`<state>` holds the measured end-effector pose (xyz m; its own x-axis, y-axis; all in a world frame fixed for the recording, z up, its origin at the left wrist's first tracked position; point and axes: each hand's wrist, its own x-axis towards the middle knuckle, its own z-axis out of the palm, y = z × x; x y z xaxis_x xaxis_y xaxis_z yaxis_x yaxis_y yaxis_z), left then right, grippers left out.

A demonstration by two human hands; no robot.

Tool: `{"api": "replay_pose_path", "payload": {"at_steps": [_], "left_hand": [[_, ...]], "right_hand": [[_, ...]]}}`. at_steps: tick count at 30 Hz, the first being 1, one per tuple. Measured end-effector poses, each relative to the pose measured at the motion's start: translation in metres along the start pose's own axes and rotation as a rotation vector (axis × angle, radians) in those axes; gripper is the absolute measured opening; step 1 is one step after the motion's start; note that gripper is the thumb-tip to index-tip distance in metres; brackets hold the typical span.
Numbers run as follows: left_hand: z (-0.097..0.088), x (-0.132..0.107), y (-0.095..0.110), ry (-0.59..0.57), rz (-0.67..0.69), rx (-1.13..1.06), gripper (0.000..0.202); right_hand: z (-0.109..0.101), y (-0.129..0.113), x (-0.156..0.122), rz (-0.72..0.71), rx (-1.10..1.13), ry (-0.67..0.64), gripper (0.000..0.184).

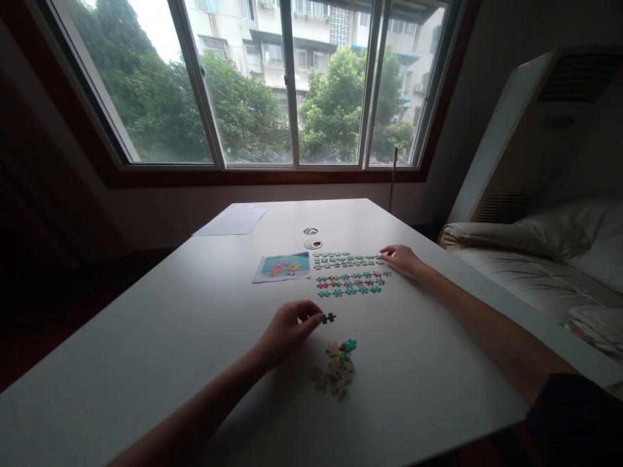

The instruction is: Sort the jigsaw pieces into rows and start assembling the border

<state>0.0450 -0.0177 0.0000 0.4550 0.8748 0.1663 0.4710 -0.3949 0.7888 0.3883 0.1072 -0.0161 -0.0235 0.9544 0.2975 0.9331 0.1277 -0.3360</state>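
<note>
Head view, the one view.

Item: left hand [292,324], over the near middle of the tabletop. Grip pinched at thumb and fingertips on a dark green jigsaw piece [329,318], partly covered by the fingers; whether it is one piece or two joined is hard to make out. Forearm cut off by the lower edge.

Item: right hand [403,258], at the right end of the upper rows. Thumb and fingertips close together; whether the grip has hold of a piece cannot be told. Black sleeve [577,421] cut off at the right edge.

Item: teal, pink and pale jigsaw pieces in rows [347,284], two blocks with a gap between, lying flat between the hands; prints too small to read.

Item: loose heap of beige-backed and teal jigsaw pieces [335,368], overlapping, nearer the viewer than the left hand; the lower ones are hidden.

Item: rectangular colour picture sheet [285,266], left of the rows, figures indistinct.

Item: white paper sheets [231,221], far left corner; marks illegible.

Item: two round inserts [313,244] in the white, smooth tabletop [146,337], beyond the rows.

Surroundings: wide sliding window [253,97], cut off above; cream leather sofa [525,259], cut off at right.
</note>
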Motion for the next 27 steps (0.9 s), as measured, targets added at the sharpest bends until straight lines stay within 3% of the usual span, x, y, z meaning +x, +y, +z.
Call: {"api": "replay_pose_path", "payload": {"at_steps": [4,8,13,19,27], "left_hand": [[0.000,0.001,0.001,-0.013,-0.024,-0.053,0.023],[0.002,0.001,0.002,-0.013,-0.037,-0.070,0.023],[0.004,-0.001,0.007,-0.010,-0.016,-0.056,0.023],[0.004,-0.002,0.008,-0.019,0.000,-0.036,0.023],[0.002,-0.005,0.013,-0.056,0.057,-0.012,0.019]], "right_hand": [[-0.004,-0.038,-0.021,-0.125,0.038,0.007,0.023],[-0.002,-0.094,-0.064,-0.464,0.227,-0.071,0.015],[-0.007,-0.140,-0.117,-0.672,0.305,-0.037,0.012],[-0.013,-0.150,-0.130,-0.642,0.341,0.053,0.012],[-0.004,-0.147,-0.128,-0.637,0.487,-0.029,0.011]]}}
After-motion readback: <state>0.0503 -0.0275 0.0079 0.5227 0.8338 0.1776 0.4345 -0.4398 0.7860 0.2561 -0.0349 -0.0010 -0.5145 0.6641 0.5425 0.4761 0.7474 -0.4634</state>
